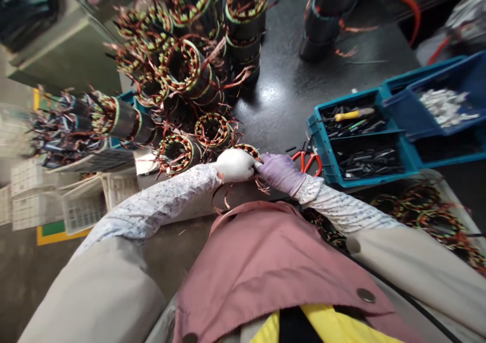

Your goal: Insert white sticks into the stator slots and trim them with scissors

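Observation:
In a white glove, my left hand is closed at the table's front edge. My right hand, gloved in purple, is closed too, and the fingers of both meet over a motor stator. The stator shows only as a wound ring behind the hands. Reddish copper wires hang below the meeting fingers, which seem pinched on the stator's wire ends; the exact grip is hidden. Just left stands another wound stator. Beside my right hand lie red-handled scissors or cutters.
Stacked stators crowd the table's left side. A teal divided bin at right holds black pieces and a yellow-handled tool. A blue tray of white parts overlaps the neighbouring bin. White plastic baskets stand lower left.

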`<state>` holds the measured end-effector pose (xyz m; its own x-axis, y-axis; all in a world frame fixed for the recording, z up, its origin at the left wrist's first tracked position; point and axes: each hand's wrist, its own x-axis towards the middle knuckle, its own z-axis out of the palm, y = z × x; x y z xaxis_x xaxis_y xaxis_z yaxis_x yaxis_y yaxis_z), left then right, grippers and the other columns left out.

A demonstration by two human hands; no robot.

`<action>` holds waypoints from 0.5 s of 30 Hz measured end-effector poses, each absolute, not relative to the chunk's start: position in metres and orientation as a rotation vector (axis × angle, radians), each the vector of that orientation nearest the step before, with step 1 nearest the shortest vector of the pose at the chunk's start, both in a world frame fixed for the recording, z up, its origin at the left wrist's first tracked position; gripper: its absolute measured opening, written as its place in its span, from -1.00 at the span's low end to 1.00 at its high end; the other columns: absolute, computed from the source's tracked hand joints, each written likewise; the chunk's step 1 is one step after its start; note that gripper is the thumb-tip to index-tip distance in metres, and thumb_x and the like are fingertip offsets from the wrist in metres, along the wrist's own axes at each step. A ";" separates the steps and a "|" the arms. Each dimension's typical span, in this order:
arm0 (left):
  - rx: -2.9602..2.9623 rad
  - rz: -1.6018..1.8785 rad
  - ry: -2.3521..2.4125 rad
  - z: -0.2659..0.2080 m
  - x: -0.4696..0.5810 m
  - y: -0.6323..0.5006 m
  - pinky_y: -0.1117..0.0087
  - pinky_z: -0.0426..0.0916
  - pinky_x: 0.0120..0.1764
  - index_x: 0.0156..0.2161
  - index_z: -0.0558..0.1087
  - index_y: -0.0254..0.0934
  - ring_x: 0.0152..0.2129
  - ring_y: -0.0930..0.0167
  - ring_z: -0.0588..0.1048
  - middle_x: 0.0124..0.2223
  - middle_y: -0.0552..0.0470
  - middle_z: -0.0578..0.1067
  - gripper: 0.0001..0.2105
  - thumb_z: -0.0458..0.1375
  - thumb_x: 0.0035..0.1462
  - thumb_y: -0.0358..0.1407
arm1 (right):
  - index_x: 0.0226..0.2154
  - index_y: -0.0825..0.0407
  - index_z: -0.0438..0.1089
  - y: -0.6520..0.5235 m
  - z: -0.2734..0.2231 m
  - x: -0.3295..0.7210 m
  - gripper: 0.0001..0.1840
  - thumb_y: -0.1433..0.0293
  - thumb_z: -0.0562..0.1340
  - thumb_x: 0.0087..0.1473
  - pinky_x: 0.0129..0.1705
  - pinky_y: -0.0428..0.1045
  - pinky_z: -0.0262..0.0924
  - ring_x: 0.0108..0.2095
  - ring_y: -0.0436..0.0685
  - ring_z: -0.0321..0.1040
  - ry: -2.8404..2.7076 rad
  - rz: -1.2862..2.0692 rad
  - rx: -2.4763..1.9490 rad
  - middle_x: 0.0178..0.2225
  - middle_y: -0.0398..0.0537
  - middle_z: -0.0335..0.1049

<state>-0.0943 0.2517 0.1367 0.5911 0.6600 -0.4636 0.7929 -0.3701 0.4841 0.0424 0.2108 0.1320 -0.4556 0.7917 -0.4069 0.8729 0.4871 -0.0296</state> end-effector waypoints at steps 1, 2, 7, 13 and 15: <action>2.033 -0.183 1.150 0.140 -0.094 0.243 0.38 0.35 -0.33 -0.39 0.54 -0.30 -0.45 0.35 0.50 -0.50 0.01 0.49 -0.86 0.13 -0.02 -0.35 | 0.02 0.09 0.33 0.211 0.129 0.042 -0.58 0.36 -0.08 0.26 -0.33 0.02 0.19 -0.18 0.28 0.42 2.401 -0.353 1.424 -0.15 0.27 0.40; 1.960 -0.131 1.124 0.145 -0.095 0.233 0.41 0.35 -0.39 -0.36 0.54 -0.33 -0.52 0.40 0.48 -0.52 0.02 0.48 -0.83 0.10 0.03 -0.34 | 0.04 0.07 0.33 0.211 0.125 0.043 -0.59 0.34 -0.07 0.26 -0.34 0.02 0.20 -0.20 0.26 0.43 2.406 -0.379 1.458 -0.16 0.25 0.42; 1.927 0.317 0.972 0.177 -0.134 0.204 0.43 0.40 -0.31 -0.24 0.52 -0.28 -0.42 0.46 0.49 -0.28 -0.01 0.54 -0.74 0.01 0.20 -0.22 | -0.02 0.06 0.38 0.207 0.096 0.077 -0.56 0.14 0.07 0.20 -0.22 0.03 0.28 -0.16 0.22 0.43 2.647 -0.592 1.732 -0.15 0.16 0.46; 2.656 -0.132 0.938 0.115 -0.143 0.221 0.03 0.13 0.16 -0.23 0.54 -0.30 0.07 0.13 0.32 0.08 -0.17 0.41 -0.82 0.16 0.10 -0.28 | -0.13 0.07 0.41 0.239 0.071 0.060 -0.38 -0.01 -0.13 0.22 -0.05 0.06 0.29 -0.12 0.13 0.41 2.918 -1.163 2.553 -0.13 0.11 0.45; 2.766 -0.195 0.868 0.091 -0.130 0.222 0.10 0.17 0.13 -0.06 0.47 -0.43 0.01 0.15 0.36 0.02 -0.26 0.43 -0.72 0.07 0.17 -0.33 | -0.21 0.06 0.43 0.267 0.073 0.026 -0.44 0.04 -0.11 0.24 -0.06 0.04 0.28 -0.16 0.11 0.41 2.772 -1.377 2.594 -0.20 0.05 0.48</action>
<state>-0.1295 0.2218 0.0911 0.8151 0.5452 -0.1958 0.5766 -0.7961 0.1836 0.0261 0.2673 0.0727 0.0460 0.9824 0.1809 0.4494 0.1414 -0.8821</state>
